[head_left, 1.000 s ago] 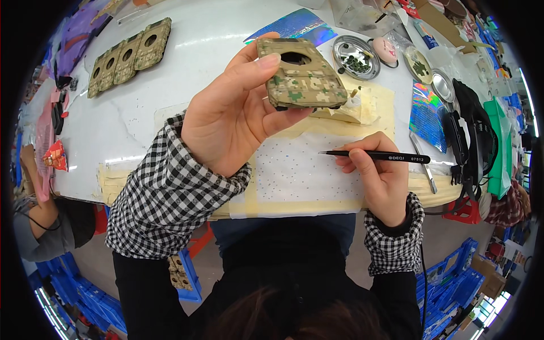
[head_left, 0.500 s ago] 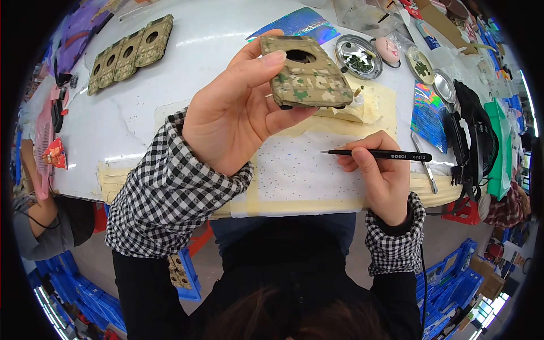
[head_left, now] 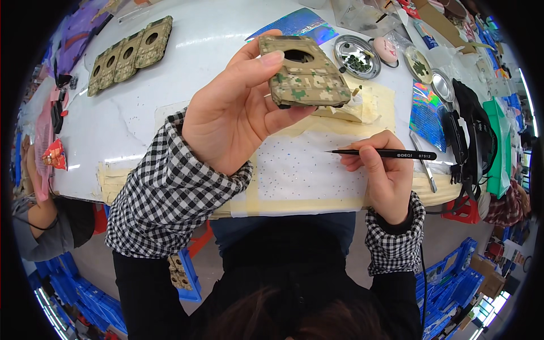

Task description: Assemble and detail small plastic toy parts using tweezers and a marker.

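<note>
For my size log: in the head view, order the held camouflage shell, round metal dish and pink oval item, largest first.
1. Camouflage shell, likely nearer the camera
2. Round metal dish
3. Pink oval item

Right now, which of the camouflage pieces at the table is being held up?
The piece in the left hand; the other four sit in a row further left on the table, untouched.

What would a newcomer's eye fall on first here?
Probably the camouflage case, held up by the left hand near the upper centre. Below and right of it, the right hand holds a thin black pointed tool above a speckled white sheet. A shiny iridescent sheet lies beyond the case.
</note>
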`<state>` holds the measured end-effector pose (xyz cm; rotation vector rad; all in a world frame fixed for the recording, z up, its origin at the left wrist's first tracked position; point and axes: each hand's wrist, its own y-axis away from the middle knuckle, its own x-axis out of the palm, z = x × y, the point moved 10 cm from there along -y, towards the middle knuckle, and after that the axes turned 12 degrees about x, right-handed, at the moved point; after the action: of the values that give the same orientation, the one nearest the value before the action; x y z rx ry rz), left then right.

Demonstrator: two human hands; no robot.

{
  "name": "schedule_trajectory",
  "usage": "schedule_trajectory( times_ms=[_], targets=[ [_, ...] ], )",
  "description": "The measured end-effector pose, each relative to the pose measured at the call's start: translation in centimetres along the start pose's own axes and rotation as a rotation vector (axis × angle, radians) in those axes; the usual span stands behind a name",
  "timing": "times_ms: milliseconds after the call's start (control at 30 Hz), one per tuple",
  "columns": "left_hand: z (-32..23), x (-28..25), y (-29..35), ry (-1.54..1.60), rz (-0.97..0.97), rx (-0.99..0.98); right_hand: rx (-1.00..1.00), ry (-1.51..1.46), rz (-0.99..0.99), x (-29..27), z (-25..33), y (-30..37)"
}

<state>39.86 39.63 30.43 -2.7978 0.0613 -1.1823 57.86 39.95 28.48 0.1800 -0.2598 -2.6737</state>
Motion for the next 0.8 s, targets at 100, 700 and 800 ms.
schedule_trajectory(
  times_ms=[100,700,800],
  targets=[
    [0.0,0.0,0.1,0.004,-0.001,-0.003,-0.054,-0.029,-0.038,-0.9,1.0,0.2],
    [0.7,0.4,0.7,0.060,0.003,-0.106,-0.418,-0.050,-0.086,0.0,10.7,0.3],
    [0.8,0.4,0.8,0.072,-0.002,-0.118,-0.431,-0.025,-0.087,1.3,10.8,-0.1]
  ],
)
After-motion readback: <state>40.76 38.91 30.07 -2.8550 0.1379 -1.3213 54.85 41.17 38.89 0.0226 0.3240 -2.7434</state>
